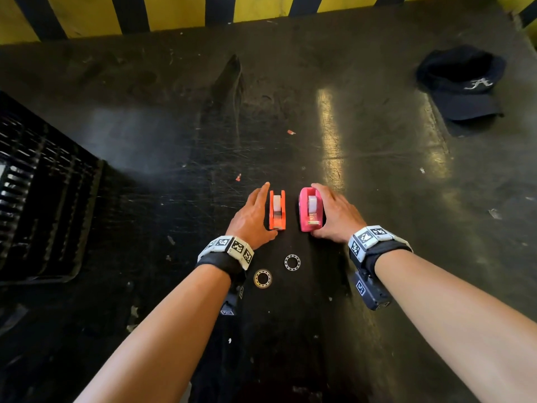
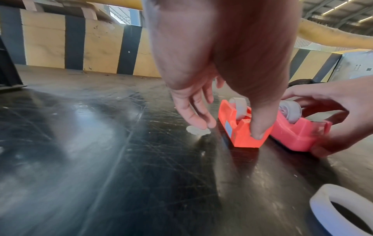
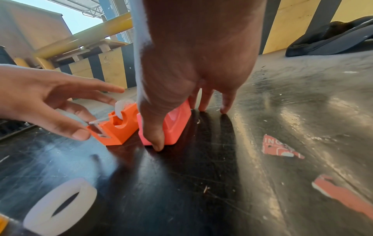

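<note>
Two small tape dispensers lie side by side on the dark scratched table (image 1: 174, 141): an orange dispenser (image 1: 277, 210) on the left and a pink dispenser (image 1: 311, 209) on the right. My left hand (image 1: 263, 210) lies beside the orange dispenser (image 2: 240, 131), its thumb touching the near cutter end and its fingers loosely spread to the left, off the dispenser. My right hand (image 1: 327, 210) cups the pink dispenser (image 3: 177, 126), thumb at the near end and fingers down its right side with tips on the table.
Two white tape rings (image 1: 292, 262) (image 1: 262, 278) lie just behind my wrists. A black slatted crate (image 1: 43, 193) stands at the left and a dark cap (image 1: 462, 82) lies far right. Torn red scraps (image 3: 280, 147) dot the table. A yellow-and-black wall (image 1: 174, 13) closes the far edge.
</note>
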Tool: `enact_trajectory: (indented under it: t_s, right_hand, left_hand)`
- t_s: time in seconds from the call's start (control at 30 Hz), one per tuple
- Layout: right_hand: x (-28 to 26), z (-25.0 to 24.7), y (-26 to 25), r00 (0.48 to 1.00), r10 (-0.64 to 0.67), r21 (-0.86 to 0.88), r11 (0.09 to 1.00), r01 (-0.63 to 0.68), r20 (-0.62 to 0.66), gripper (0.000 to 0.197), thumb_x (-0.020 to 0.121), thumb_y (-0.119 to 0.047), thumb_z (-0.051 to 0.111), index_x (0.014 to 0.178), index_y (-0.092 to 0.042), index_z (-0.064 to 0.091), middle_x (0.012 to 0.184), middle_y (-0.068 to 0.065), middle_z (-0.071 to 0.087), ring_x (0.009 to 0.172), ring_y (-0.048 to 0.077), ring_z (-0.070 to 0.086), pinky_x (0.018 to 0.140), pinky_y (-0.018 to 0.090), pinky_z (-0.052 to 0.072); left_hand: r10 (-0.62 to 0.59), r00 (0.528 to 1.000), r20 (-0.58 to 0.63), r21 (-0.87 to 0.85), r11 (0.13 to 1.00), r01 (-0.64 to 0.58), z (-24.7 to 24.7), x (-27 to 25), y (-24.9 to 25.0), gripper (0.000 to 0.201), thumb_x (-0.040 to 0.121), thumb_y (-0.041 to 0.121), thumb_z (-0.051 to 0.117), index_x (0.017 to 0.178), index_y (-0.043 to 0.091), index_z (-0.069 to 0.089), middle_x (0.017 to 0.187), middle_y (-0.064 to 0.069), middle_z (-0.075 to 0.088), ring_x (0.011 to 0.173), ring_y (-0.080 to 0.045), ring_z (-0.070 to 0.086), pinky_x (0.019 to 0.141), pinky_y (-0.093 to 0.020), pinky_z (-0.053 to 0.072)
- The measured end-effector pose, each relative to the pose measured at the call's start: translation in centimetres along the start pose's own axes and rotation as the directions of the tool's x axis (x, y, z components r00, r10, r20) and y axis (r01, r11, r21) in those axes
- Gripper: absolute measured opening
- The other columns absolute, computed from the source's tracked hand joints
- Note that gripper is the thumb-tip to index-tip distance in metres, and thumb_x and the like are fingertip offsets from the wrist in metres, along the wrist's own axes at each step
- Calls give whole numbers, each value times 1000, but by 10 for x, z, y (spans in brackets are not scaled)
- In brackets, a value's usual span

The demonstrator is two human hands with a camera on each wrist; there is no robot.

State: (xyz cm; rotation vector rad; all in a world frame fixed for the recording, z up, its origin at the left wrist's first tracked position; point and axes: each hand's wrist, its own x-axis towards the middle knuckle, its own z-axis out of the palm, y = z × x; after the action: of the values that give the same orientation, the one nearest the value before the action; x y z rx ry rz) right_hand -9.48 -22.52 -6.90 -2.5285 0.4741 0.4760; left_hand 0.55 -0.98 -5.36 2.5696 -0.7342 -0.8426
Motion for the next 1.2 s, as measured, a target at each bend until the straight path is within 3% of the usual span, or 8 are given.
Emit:
enact_trajectory:
  t_s: [0.37,0.6,0.67,0.73,0.8,0.93,1.0,1.2]
  right_hand:
    - [-1,0,2,1000,10,6,1000,-10,9,125,65,-32,93,160,-31,11,156,11,44,140,35,47,109,52,46]
    - [-15,3,-1,1000,1,100,995,2,-26,141,63,-34,93,161,-36,-8,168,11,18,152,36,30,117,56,38]
    - [-29,8,-5,972,-108,22,993,115,-207,115,67,-38,85,159,-24,17,154,13,35,139,35,43,107,55,48]
    - [-44,15,-12,885,-329,-94,944,316,-329,67,74,-33,75,134,-16,50,127,9,53,110,28,56,87,50,55]
    - [-54,26,-18,841,-492,-129,871,475,-224,40,80,-30,71,115,-19,57,111,3,58,96,22,58,79,44,56]
    - [-60,49,-25,892,-427,-123,887,445,151,63,80,-42,79,132,-26,48,128,-1,51,108,20,56,87,39,56]
    - [-61,59,-29,903,-383,-143,900,412,192,66,82,-42,79,138,-27,46,133,0,50,112,21,56,89,40,56]
    - [-63,63,-42,887,-432,-181,871,457,163,41,90,-32,69,129,-24,57,125,3,55,106,24,58,85,41,52]
  left_hand:
    - [40,999,-34,50,998,-39,9,10,1,109,78,33,84,162,26,15,166,-7,31,143,-28,48,114,-43,45]
    - [-3,1000,-30,15,1000,4,6,1,3,118,75,33,87,161,31,6,167,-6,27,139,-28,52,109,-50,49]
    - [4,996,-84,-26,1000,-6,5,-11,-4,100,77,31,85,153,29,20,157,-7,40,125,-26,61,101,-45,54]
    - [38,995,-95,-30,999,-41,7,-25,-14,66,81,32,80,132,27,38,134,-1,56,109,-20,66,91,-41,58]
    - [49,998,25,-8,999,-49,11,-39,-26,46,81,38,79,115,27,50,114,6,61,101,-15,66,88,-40,58]
    - [74,967,242,75,993,-95,26,-65,-36,64,69,47,87,121,30,54,115,7,58,104,-12,60,93,-37,55]
    - [81,966,245,144,982,-119,35,-74,-38,68,68,45,87,125,30,53,119,5,55,107,-15,57,94,-37,53]
    - [81,979,187,108,989,-102,34,-82,-44,51,76,32,83,120,28,57,116,3,59,103,-15,62,92,-40,57]
